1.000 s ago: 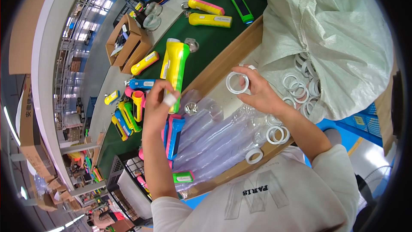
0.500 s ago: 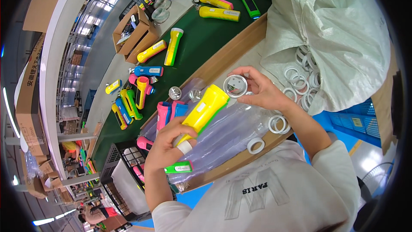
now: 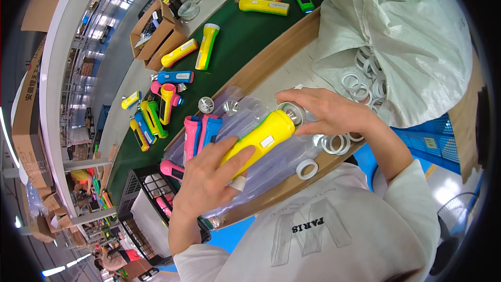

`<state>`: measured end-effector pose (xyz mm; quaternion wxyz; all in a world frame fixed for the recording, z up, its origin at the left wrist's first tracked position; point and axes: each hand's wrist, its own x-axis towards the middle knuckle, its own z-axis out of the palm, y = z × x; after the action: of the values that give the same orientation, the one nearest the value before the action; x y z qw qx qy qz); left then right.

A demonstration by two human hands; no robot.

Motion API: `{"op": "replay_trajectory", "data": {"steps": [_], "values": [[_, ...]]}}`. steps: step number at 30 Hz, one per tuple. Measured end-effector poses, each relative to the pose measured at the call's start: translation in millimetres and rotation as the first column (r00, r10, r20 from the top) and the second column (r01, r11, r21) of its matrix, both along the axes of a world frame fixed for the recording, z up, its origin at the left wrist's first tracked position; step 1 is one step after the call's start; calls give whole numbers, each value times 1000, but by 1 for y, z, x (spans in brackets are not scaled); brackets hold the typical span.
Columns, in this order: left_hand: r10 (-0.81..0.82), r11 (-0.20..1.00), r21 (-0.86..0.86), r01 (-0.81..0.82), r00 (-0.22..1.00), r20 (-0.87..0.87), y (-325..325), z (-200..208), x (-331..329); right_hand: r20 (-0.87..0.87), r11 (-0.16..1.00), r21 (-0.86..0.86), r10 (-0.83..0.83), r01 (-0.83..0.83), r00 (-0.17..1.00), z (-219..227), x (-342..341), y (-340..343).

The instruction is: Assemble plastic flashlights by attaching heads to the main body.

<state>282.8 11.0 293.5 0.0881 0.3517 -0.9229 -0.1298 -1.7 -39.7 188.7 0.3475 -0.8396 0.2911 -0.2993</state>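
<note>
My left hand (image 3: 206, 175), a white wrap around one finger, grips a yellow flashlight (image 3: 263, 140) by its body; its wide head points up and to the right. In my right hand (image 3: 334, 112) a clear-faced round lens cap (image 3: 295, 113) is held between thumb and fingers. The cap sits against the flashlight's open head; a silvery reflector shows there, and the fingers partly cover it. Under my hands lie clear plastic sleeves (image 3: 282, 164) in a cardboard tray. A white ring (image 3: 307, 169) rests on the tray's near edge, and more rings (image 3: 336, 144) lie below my right wrist.
White rings (image 3: 357, 84) spill from a large woven sack (image 3: 402, 31) at right. Several flashlights (image 3: 263, 6) lie on the green belt (image 3: 229, 47) beyond the tray. A small carton (image 3: 159, 31) stands far left, a black crate (image 3: 135, 198) near left, a blue crate (image 3: 430, 143) at right.
The lens cap, held apart from the flashlight before, now meets its head. My left hand has turned the flashlight and shifted it slightly right and down. The whole view has shifted a little.
</note>
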Motion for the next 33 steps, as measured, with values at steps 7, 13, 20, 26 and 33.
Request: {"op": "replay_trajectory", "data": {"steps": [7,13,20,26,33], "values": [[-5,974,-223,50,981,195,14,2,-14,31,990,8,138,-139,990,13,-1,-11],[152,986,127,-111,908,-390,16,-56,-4,510,951,282,-39,-125,859,-16,32,24],[20,965,241,107,882,-471,6,-32,-2,547,990,-99,-28,98,837,2,30,43],[-161,939,-300,167,986,43,-18,-69,0,404,159,903,-633,-400,660,-34,46,13],[3,992,-125,-20,991,-136,-18,-56,-25,476,405,874,-599,-269,644,-27,45,-9]]}}
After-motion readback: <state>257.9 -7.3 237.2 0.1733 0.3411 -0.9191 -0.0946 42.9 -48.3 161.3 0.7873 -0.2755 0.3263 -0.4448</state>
